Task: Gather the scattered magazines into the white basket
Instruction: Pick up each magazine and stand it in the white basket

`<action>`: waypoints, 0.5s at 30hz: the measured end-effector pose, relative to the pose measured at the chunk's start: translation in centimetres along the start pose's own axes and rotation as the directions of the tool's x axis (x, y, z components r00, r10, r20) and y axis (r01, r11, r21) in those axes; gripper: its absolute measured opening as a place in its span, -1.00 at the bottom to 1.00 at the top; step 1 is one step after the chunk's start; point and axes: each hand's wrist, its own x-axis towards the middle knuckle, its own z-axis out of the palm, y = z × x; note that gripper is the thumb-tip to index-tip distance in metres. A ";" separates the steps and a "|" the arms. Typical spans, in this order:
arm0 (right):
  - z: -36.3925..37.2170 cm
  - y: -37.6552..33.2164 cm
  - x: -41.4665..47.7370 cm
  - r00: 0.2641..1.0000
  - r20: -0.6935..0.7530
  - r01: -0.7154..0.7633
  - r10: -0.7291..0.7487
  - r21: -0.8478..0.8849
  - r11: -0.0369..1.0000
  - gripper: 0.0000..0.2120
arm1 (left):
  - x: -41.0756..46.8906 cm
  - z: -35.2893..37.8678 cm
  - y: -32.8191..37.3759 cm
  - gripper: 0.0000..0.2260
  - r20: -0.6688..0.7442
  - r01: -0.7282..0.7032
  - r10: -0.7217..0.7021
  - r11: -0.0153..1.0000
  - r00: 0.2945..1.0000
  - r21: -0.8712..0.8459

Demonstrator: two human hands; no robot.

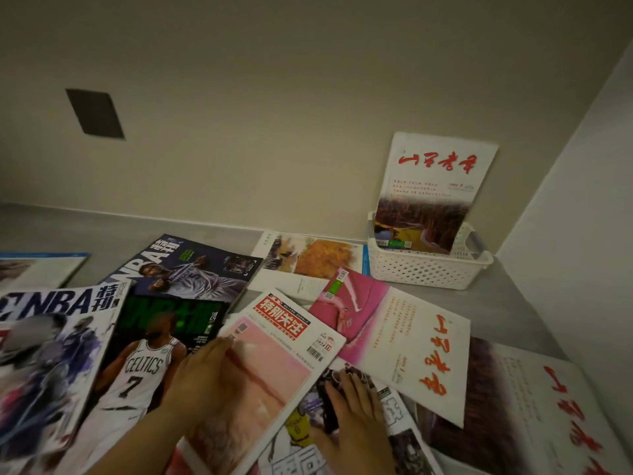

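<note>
A white perforated basket (pixel 424 269) stands at the back right against the wall, with one white and red-brown magazine (pixel 431 190) upright in it. Several magazines lie scattered over the grey surface. My left hand (pixel 202 378) rests flat on the left edge of a pink magazine with a red title box (pixel 274 365). My right hand (pixel 356 413) lies, fingers spread, on a magazine (pixel 301 426) beneath its right edge. Neither hand has lifted anything.
Basketball magazines (pixel 144 365) overlap at the left. A pink and white magazine (pixel 394 334) and a landscape one (pixel 308 258) lie near the basket. Another white and dark magazine (pixel 534 413) lies at the right. A dark wall plate (pixel 95 113) sits on the beige wall.
</note>
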 end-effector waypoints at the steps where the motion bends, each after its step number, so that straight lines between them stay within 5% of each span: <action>1: -0.6 -0.8 -0.2 1.000 0.027 -0.013 0.015 -0.068 0.998 -0.38 | 0.2 0.1 0.0 -0.44 -0.004 -0.022 0.022 1.000 1.000 0.019; 9: 1.7 0.7 0.1 1.000 -0.008 -0.019 0.019 -0.037 0.999 -0.38 | 3.6 -0.7 1.6 -0.24 0.128 -0.088 0.069 0.985 0.989 0.151; 15: 1.7 0.8 0.0 0.997 -0.043 -0.068 0.067 -0.029 0.997 -0.44 | 5.6 -1.3 2.4 -0.18 0.120 -0.006 -0.010 0.991 0.993 0.132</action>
